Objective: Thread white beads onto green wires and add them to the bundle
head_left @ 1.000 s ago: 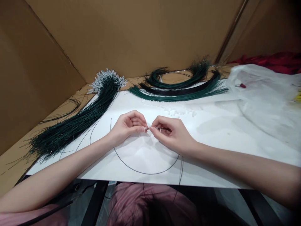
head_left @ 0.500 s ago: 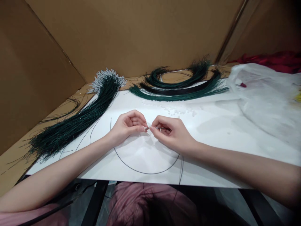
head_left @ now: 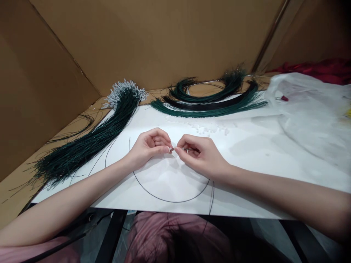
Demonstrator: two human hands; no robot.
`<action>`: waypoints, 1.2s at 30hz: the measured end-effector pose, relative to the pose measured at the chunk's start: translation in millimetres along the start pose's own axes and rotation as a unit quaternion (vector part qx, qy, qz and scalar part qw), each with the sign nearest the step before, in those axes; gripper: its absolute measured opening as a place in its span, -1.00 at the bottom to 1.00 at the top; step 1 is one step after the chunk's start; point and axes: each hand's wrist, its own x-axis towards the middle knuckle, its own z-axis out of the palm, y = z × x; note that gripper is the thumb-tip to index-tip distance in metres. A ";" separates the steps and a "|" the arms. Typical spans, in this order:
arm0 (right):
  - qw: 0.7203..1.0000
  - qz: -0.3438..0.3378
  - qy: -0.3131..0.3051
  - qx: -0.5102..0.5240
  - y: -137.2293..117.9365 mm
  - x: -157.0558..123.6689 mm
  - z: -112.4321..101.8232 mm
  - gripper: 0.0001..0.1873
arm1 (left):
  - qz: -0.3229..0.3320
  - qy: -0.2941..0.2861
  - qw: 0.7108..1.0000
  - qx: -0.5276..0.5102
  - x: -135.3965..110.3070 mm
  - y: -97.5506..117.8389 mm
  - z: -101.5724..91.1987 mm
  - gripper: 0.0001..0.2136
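Both hands [head_left: 149,148] [head_left: 201,153], nearly closed, pinch tiny indistinct pieces [head_left: 172,149] over the white board [head_left: 170,186]

Tiny piece [head_left: 172,149] between hands [head_left: 149,147] [head_left: 202,153] too small to identify; plastic bag [head_left: 309,117] cut off right.

No lettering, label, brand, number or sign can be read anywhere in view.
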 end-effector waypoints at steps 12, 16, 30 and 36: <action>1.000 -0.003 0.007 -0.005 -0.3 0.2 0.3 -0.87 | -0.002 0.011 1.000 0.014 -0.3 -1.3 0.6 -0.75; 1.000 -0.001 0.008 -0.005 -0.3 0.1 -0.1 -0.87 | 0.000 0.013 1.000 0.007 -0.2 -1.0 1.5 -0.76; 1.000 -0.007 0.011 -0.010 -0.8 -0.4 0.4 -0.87 | -0.001 0.019 1.000 0.013 0.2 -0.4 2.5 -0.77; 1.000 -0.012 0.012 -0.011 -1.1 -0.7 0.1 -0.88 | -0.003 0.011 1.000 0.009 -0.2 0.4 3.3 -0.78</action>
